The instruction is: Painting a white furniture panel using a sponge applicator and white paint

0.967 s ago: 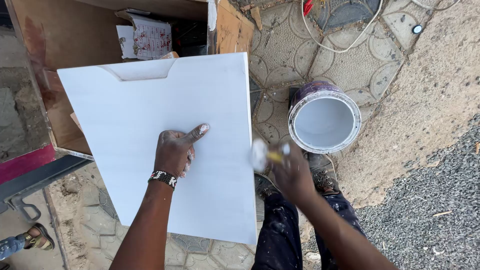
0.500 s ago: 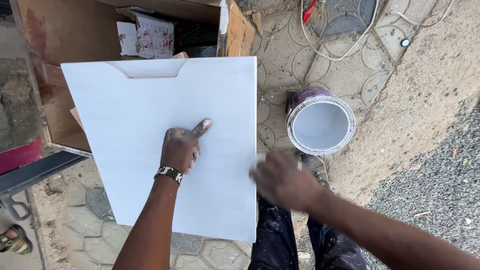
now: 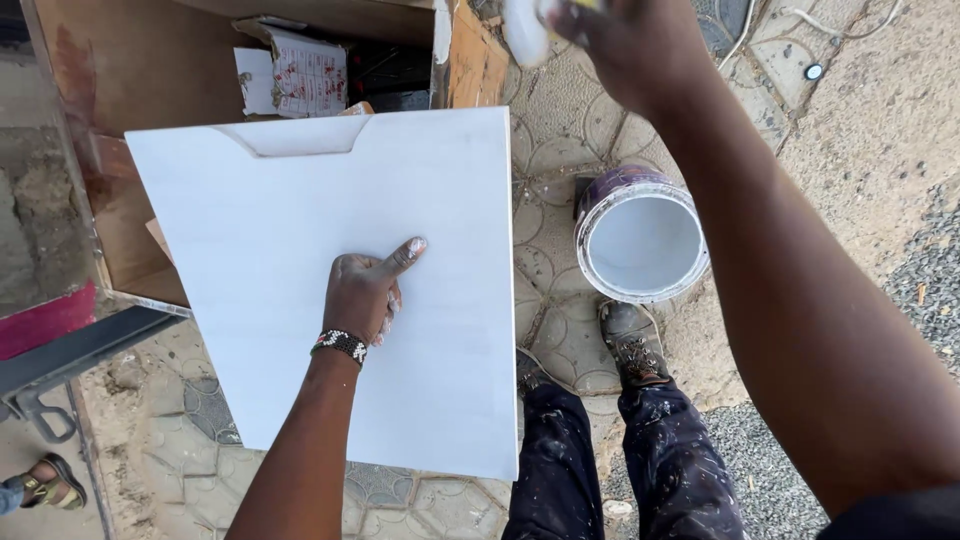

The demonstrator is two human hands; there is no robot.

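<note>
Board (image 3: pixel 300 260), white and broad, lay at left with its long axis running near to far; the left hand (image 3: pixel 362 295) pressed on it, thumb out. The right hand (image 3: pixel 625 40), far right, gripped a brush (image 3: pixel 525 28) beyond the pail (image 3: pixel 642 235).

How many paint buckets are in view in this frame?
1: an open paint bucket of white paint stands on the paving, right of the white board, under the raised right arm. Others may lie outside the frame.
</note>
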